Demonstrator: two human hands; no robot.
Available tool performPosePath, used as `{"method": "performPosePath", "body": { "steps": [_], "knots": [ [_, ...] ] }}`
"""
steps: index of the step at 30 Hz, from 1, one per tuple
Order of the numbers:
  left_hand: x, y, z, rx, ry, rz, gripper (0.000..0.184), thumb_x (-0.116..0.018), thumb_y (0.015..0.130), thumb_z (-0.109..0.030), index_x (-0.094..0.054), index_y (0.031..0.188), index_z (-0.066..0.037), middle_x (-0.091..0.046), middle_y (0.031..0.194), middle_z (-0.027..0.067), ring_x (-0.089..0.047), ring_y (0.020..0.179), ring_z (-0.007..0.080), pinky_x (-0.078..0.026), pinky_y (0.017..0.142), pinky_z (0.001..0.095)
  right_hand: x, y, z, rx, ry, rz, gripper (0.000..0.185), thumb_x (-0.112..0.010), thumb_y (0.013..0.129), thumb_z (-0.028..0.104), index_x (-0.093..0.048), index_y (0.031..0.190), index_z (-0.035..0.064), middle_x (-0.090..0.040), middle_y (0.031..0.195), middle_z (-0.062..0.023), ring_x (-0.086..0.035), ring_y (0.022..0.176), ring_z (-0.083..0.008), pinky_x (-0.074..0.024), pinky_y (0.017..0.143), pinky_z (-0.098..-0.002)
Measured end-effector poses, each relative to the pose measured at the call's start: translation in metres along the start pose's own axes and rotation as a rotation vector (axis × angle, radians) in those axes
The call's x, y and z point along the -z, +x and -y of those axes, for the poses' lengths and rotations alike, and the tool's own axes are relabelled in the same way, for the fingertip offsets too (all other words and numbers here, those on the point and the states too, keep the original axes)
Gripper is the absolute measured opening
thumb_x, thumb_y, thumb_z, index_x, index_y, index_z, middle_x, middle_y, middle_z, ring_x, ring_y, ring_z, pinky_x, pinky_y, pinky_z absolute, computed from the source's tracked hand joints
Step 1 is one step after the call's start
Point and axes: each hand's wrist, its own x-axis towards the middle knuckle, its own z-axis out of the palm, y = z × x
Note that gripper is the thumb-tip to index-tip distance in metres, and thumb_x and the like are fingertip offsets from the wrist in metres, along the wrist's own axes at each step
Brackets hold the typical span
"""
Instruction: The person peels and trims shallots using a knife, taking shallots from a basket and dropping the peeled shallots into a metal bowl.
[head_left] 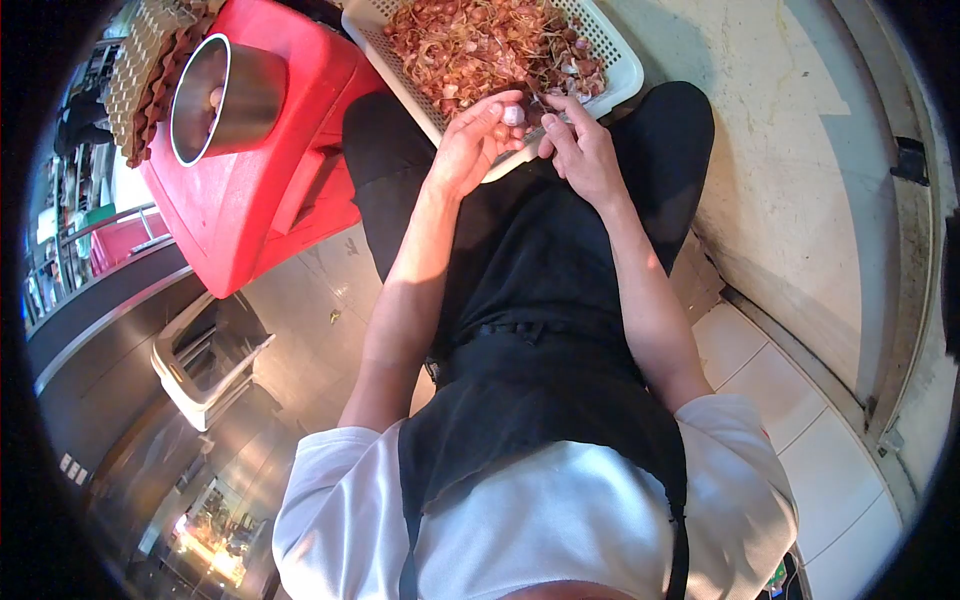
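Note:
Over the near edge of a pale perforated basket (625, 62), my left hand (468, 142) is closed around a small whitish-purple shallot (513, 115), with more small bulbs in the palm. My right hand (582, 148) is just to its right, fingers bent and pressed together at a thin dark tool, perhaps a small knife, which is hard to make out. Reddish-brown shallots and loose skins (470, 45) fill the basket beneath and beyond both hands.
A steel pot (235, 100) with a few bulbs inside stands on a red plastic surface (210, 220) at the left. Egg trays (150, 75) are stacked behind it. A pale wall (780, 180) runs along the right. A plastic stool (200, 400) is at the lower left.

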Motion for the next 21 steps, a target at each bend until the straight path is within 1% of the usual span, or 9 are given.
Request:
{"method": "performPosePath", "body": {
  "steps": [3,6,9,12,15,18,21],
  "knots": [
    [-0.004,-0.001,-0.002,-0.013,-0.021,-0.021,0.032,-0.048,0.101,-0.014,-0.051,0.127,0.004,-0.063,0.107,0.0107,-0.062,0.095,0.0200,-0.054,0.083,0.0344,-0.003,-0.005,0.004,-0.033,0.020,0.005,0.036,-0.053,0.099,0.020,-0.051,0.131,0.0036,-0.060,0.067,-0.0024,-0.050,0.050,-0.0062,-0.0416,0.048,-0.0234],
    [-0.004,-0.001,0.001,-0.030,-0.036,-0.039,0.031,-0.050,0.100,-0.012,-0.052,0.126,0.003,-0.064,0.110,0.0108,-0.062,0.099,0.0199,-0.054,0.085,0.0347,-0.010,-0.006,0.003,0.048,-0.034,0.044,0.039,-0.054,0.098,0.019,-0.049,0.132,0.0025,-0.062,0.068,-0.0043,-0.056,0.057,-0.0086,-0.0461,0.056,-0.0257],
    [-0.003,0.000,0.000,-0.027,-0.015,-0.073,0.028,-0.052,0.098,-0.009,-0.055,0.123,0.001,-0.065,0.110,0.0097,-0.063,0.099,0.0192,-0.054,0.087,0.0343,-0.014,-0.007,0.006,0.098,-0.105,0.034,0.037,-0.055,0.095,0.017,-0.050,0.128,0.0033,-0.068,0.075,-0.0143,-0.069,0.067,-0.0248,-0.0524,0.064,-0.0359],
    [-0.006,-0.001,-0.002,-0.030,-0.018,-0.093,0.026,-0.053,0.097,-0.007,-0.056,0.122,0.001,-0.065,0.109,0.0106,-0.064,0.099,0.0192,-0.054,0.088,0.0346,-0.014,-0.007,0.007,0.071,-0.169,0.033,0.035,-0.056,0.094,0.017,-0.051,0.126,0.0035,-0.068,0.079,-0.0183,-0.069,0.072,-0.0336,-0.0523,0.065,-0.0403],
    [0.000,-0.001,0.002,-0.032,-0.033,-0.066,0.026,-0.053,0.097,-0.005,-0.056,0.122,0.002,-0.065,0.110,0.0114,-0.064,0.099,0.0190,-0.054,0.089,0.0348,-0.015,-0.006,0.002,0.107,-0.225,-0.004,0.034,-0.057,0.094,0.019,-0.052,0.124,0.0038,-0.068,0.082,-0.0202,-0.067,0.074,-0.0375,-0.0517,0.064,-0.0426],
    [0.006,0.000,0.005,-0.035,-0.015,-0.047,0.027,-0.052,0.097,-0.005,-0.055,0.123,0.002,-0.064,0.113,0.0113,-0.064,0.101,0.0185,-0.055,0.090,0.0350,-0.016,-0.006,-0.001,0.161,-0.228,-0.037,0.032,-0.058,0.094,0.019,-0.054,0.122,0.0039,-0.068,0.081,-0.0197,-0.066,0.073,-0.0393,-0.0512,0.062,-0.0431],
    [0.002,-0.001,0.005,-0.034,0.023,-0.067,0.028,-0.052,0.098,-0.006,-0.055,0.124,0.001,-0.064,0.113,0.0105,-0.064,0.101,0.0189,-0.055,0.090,0.0358,-0.013,-0.002,-0.007,0.145,-0.238,-0.062,0.030,-0.057,0.094,0.019,-0.056,0.120,0.0042,-0.067,0.075,-0.0166,-0.067,0.067,-0.0342,-0.0514,0.061,-0.0408]
  ]
}}
